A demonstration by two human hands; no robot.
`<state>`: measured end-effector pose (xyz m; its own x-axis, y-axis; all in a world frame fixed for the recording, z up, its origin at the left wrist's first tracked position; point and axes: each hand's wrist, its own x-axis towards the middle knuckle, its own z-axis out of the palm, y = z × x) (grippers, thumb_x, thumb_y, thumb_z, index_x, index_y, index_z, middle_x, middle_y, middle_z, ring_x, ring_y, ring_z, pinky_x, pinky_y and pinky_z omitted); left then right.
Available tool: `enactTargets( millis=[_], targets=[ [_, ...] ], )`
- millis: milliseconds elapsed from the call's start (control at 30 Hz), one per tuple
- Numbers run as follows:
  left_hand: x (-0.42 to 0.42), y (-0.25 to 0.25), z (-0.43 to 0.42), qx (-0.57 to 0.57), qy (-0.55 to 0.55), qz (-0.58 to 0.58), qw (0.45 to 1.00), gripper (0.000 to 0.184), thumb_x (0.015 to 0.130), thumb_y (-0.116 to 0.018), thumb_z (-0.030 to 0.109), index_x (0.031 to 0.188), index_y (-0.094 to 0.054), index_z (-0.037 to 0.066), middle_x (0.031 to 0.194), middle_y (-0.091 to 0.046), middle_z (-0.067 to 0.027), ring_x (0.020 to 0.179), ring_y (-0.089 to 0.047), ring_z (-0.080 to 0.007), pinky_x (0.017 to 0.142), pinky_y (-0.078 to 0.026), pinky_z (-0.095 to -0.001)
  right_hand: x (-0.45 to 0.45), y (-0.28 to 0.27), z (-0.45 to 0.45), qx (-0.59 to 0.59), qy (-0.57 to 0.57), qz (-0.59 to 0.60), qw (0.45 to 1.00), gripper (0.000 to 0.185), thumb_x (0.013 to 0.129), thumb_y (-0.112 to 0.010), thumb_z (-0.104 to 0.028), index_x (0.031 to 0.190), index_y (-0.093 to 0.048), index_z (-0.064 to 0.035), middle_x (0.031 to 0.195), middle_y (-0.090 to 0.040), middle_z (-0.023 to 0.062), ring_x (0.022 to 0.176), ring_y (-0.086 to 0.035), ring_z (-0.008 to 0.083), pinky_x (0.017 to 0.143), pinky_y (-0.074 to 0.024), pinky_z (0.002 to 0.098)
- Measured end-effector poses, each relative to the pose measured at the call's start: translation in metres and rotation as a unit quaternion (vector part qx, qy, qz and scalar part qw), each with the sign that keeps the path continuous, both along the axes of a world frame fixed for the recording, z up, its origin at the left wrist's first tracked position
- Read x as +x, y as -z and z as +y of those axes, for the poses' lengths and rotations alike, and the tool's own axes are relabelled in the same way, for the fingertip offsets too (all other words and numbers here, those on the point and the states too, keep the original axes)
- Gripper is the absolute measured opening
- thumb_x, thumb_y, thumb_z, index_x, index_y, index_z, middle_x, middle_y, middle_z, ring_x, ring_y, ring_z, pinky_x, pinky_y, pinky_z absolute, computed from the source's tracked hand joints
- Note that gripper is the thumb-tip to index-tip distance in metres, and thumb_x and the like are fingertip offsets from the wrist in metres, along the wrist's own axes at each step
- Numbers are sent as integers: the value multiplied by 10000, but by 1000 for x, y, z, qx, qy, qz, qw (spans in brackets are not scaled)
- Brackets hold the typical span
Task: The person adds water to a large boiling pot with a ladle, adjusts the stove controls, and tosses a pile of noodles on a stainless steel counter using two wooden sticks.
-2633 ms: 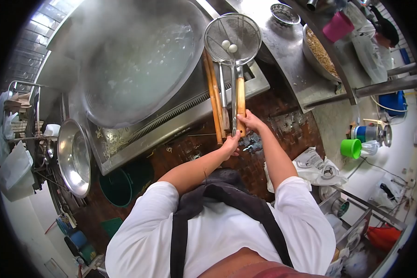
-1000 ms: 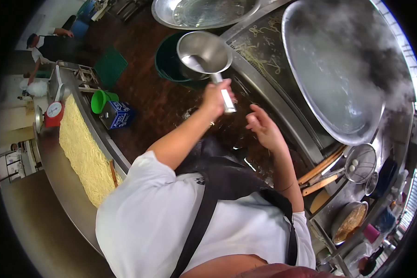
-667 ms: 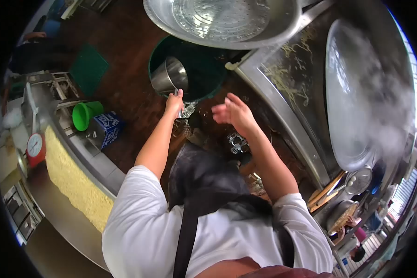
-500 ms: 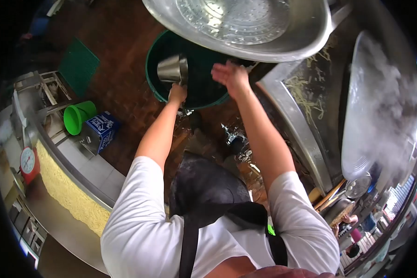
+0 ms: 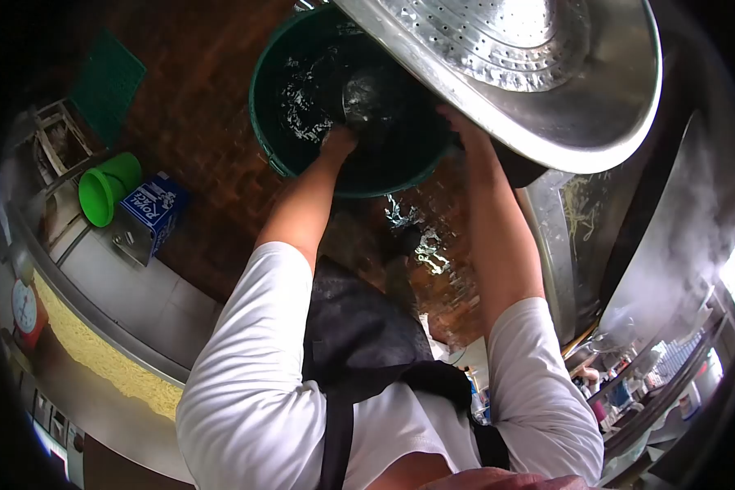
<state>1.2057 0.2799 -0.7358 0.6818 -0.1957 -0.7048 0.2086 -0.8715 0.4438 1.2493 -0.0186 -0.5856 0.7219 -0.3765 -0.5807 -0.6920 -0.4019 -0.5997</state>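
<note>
Since the preceding frame, the left hand (image 5: 340, 143) and the metal dipper (image 5: 366, 96) have moved farther into the green tub (image 5: 367, 193), and the right hand (image 5: 465, 129) has shifted from over the tub to the edge of the perforated metal basin (image 5: 576, 158). Left grip: clenched on the dipper at its handle end; the handle itself is hidden. Right grip: cannot tell; the fingers are dark and partly covered by the basin rim. The dipper is inside the tub, among broken reflections on the water, its outline only partly legible. The basin overhangs the tub's right side, tilted in view. At right, noodle strands (image 5: 578, 214) lie on the metal stove surface beside a steaming wok (image 5: 657, 237). At left, a bright green bucket (image 5: 98, 197) stands near a blue tin (image 5: 157, 204) lettered "ROYAL". Beyond, a bench (image 5: 143, 433) carries yellow noodles (image 5: 110, 363) and a red dial scale (image 5: 26, 310)
</note>
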Motion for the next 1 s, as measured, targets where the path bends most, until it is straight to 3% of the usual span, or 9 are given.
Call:
enactTargets(
  millis=[67,167,267,533,667,767,833,900,1000],
  targets=[
    [30,-90,-4,-36,-129,220,966,400,967,-460,364,1092,-663,43,1119,-676,-232,1050,-663,-404,888,-533,-525,5,1,-6,-115,-89,-56,988,316,948,-592,-258,1202,-622,-73,1128,-668,159,962,-680,313,802,-582,481],
    [0,13,22,-52,60,-67,995,345,941,-541,309,1082,-677,25,956,-703,-213,828,-706,-371,742,-578,-498,1,3,-5,-247,-173,-120,946,298,937,-592,-240,1177,-640,-70,1100,-677,164,938,-682,323,800,-575,485],
    [-1,35,32,-216,-320,188,903,411,917,-643,386,1038,-691,-4,815,-680,-189,710,-672,-317,666,-538,-468,-8,11,-4,-341,-223,-160,899,281,925,-593,-223,1151,-659,-68,1071,-685,170,914,-684,333,797,-567,489],
    [19,26,33,-171,-179,259,934,295,823,-716,222,1011,-697,-5,839,-694,-140,623,-636,-280,621,-527,-454,-27,38,-31,-499,-292,-236,781,247,895,-596,-175,1082,-709,-61,995,-708,185,849,-688,358,790,-548,498],
    [7,36,26,-199,-187,141,952,310,834,-702,255,1019,-686,7,814,-685,-148,622,-636,-281,623,-529,-444,-43,25,-19,-511,-388,-4,767,242,869,-594,-124,1061,-714,-38,997,-701,207,939,-663,392,866,-519,485],
    [15,27,22,-191,-170,115,960,350,823,-702,231,1093,-666,11,826,-688,-153,647,-652,-295,639,-537,-452,-58,-74,46,-385,-265,-140,873,240,838,-592,-35,1051,-702,-21,1056,-675,217,1043,-626,402,907,-500,475],
    [2,62,32,-159,58,-117,979,376,781,-702,153,1122,-661,1,898,-709,-167,749,-693,-292,683,-564,-439,-81,-120,73,-285,-169,-267,905,251,822,-583,26,1045,-691,-16,1099,-653,214,1064,-611,403,907,-499,474],
    [21,41,34,-157,44,-129,978,382,763,-686,101,1126,-645,-14,882,-705,-169,738,-703,-282,650,-569,-420,-90,-144,83,-255,-172,-308,900,267,813,-570,78,1040,-678,-14,1136,-630,207,1046,-608,404,887,-508,472],
    [24,-69,29,-207,-229,84,948,338,770,-650,68,1088,-598,-34,736,-651,-143,563,-652,-246,499,-529,-377,-113,-166,92,-145,-154,-316,925,275,816,-577,81,1052,-669,-25,1198,-598,197,1066,-595,391,911,-505,454]
  ],
)
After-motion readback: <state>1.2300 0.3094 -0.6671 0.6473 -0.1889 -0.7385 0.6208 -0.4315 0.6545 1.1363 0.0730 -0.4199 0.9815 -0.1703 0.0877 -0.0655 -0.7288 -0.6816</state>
